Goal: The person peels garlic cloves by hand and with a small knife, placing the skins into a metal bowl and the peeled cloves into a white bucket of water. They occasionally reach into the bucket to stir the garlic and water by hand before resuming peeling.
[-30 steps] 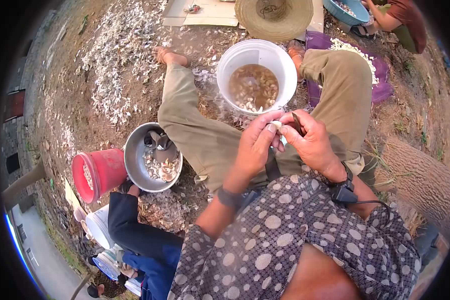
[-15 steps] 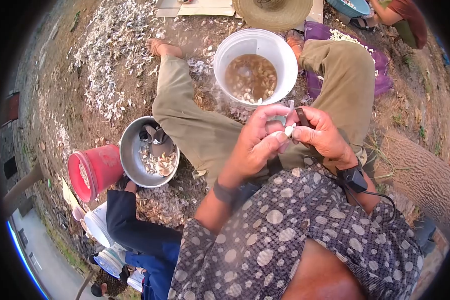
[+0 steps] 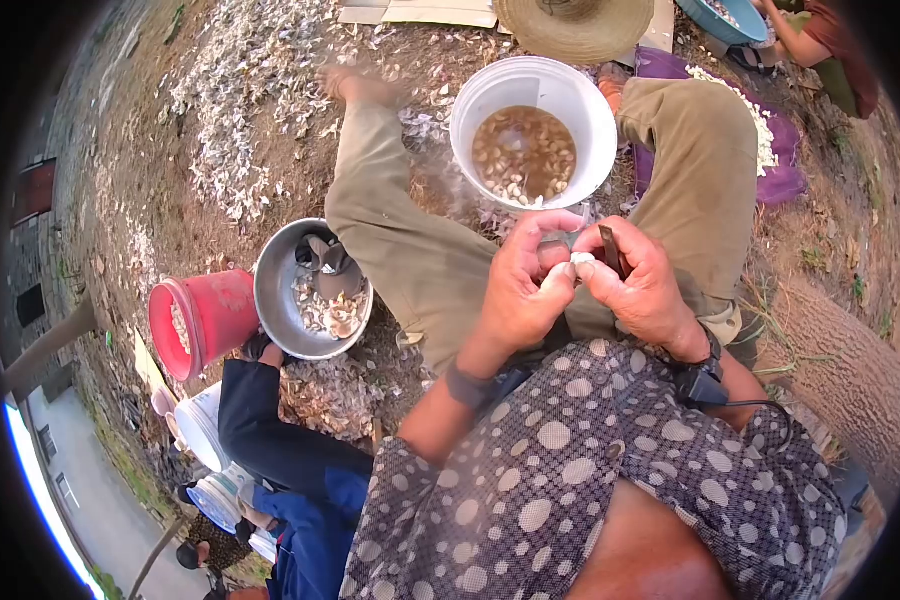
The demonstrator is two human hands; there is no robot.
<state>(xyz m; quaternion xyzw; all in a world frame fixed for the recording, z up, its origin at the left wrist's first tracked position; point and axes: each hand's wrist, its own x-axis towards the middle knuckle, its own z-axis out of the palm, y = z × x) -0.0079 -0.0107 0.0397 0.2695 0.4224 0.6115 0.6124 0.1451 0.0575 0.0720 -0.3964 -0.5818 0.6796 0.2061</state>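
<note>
In front of my lap my left hand (image 3: 532,283) is closed, its thumb and fingers pinching a pale garlic clove (image 3: 581,258). A greyish strip, perhaps a finger wrap or peel, shows among the left fingers; I cannot make it out. My right hand (image 3: 642,285) is closed around a small dark knife (image 3: 610,246), and its thumb presses against the clove. Most of the knife is hidden by the fingers. Just beyond both hands stands a white bucket (image 3: 603,150) holding brownish water with several cloves in it.
To the left are a metal basin (image 3: 270,310) with peelings and a dark cloth, and a red bucket (image 3: 220,310). Garlic skins (image 3: 235,120) litter the ground. Peeled cloves lie on a purple cloth (image 3: 782,180). A straw hat (image 3: 610,40) lies beyond the bucket; other people sit nearby.
The view has shifted, so the surroundings appear farther right. Both thumbs have come closer together over the clove, and the knife sits more upright. My bare foot is blurred by motion.
</note>
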